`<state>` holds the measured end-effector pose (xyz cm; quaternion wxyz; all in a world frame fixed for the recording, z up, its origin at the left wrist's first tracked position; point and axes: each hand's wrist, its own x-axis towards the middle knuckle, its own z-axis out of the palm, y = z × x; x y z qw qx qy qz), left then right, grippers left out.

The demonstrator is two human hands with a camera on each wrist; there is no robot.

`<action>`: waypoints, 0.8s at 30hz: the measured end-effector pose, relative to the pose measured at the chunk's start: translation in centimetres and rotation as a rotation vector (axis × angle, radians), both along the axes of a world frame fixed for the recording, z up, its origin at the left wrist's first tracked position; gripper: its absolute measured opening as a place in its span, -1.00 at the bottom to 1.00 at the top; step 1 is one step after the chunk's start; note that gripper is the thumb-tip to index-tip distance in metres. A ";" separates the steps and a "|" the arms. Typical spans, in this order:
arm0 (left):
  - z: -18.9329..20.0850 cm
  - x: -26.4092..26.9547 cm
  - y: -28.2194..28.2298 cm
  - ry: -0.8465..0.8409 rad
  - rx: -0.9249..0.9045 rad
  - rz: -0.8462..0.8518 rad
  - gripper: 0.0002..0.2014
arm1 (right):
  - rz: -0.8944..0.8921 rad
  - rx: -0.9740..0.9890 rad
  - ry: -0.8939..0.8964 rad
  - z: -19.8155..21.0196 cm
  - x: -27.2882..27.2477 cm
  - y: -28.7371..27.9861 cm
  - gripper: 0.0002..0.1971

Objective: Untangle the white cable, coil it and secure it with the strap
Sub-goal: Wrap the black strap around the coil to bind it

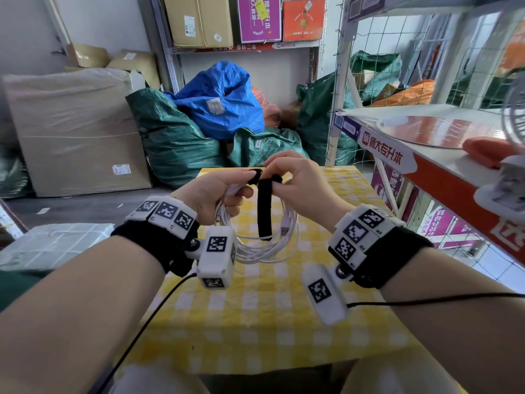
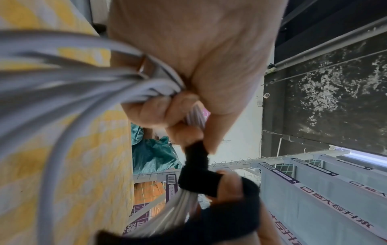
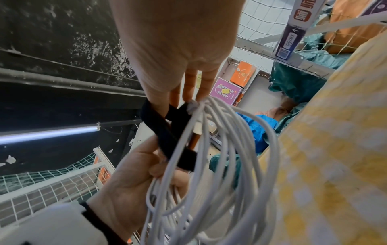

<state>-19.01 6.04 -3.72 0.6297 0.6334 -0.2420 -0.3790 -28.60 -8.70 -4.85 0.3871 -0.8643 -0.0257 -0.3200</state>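
White cable [image 1: 264,237] — already wound into a loose ring of several turns, held in the air just above the yellow checked tablecloth [image 1: 255,322], not resting on it. One plug end hangs inside the ring on the right; the tangle looks gone, so coiling seems done and the strapping is the step in hand.

Black strap [image 1: 264,206] sits at the top of the ring. A short piece lies over the bunched turns between the two hands, and a long tail hangs straight down through the middle of the coil. The wrist views show it passed round the gathered strands but not yet closed on itself.

Left hand [image 1: 218,191]: fingers curled round the bundle at the top left of the ring, thumb pressing on the strap's upper end — likely to keep the turns stacked and the strap anchored while the other hand works.

Right hand [image 1: 298,180]: fingertips pinched on the strap right where it crosses the cable, other fingers loosely bent. This grip looks meant for pulling the tail snug and wrapping it round.

Further out: a white shelf [image 1: 426,118] to the right, green and blue sacks [image 1: 216,100] and cardboard boxes behind the table.
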 end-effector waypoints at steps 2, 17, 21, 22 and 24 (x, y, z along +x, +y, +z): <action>-0.3 0.3 -0.2 -0.092 0.049 0.078 -0.85 | -0.031 0.066 -0.035 0.2 0.1 0.0 -0.90; -0.8 0.4 0.4 -0.129 -0.058 -0.011 -0.83 | -0.127 0.649 0.272 -0.2 1.0 -1.1 -0.72; -1.1 0.4 0.2 -0.149 -0.059 0.026 -0.74 | -0.143 0.754 0.349 -0.4 1.1 -0.8 -0.79; -1.1 0.3 0.1 -0.152 -0.059 0.034 -0.72 | -0.139 0.783 0.354 -0.4 1.0 -0.8 -0.80; -1.1 0.3 0.0 -0.163 -0.054 0.047 -0.70 | -0.145 0.789 0.346 -0.5 1.0 -0.9 -0.79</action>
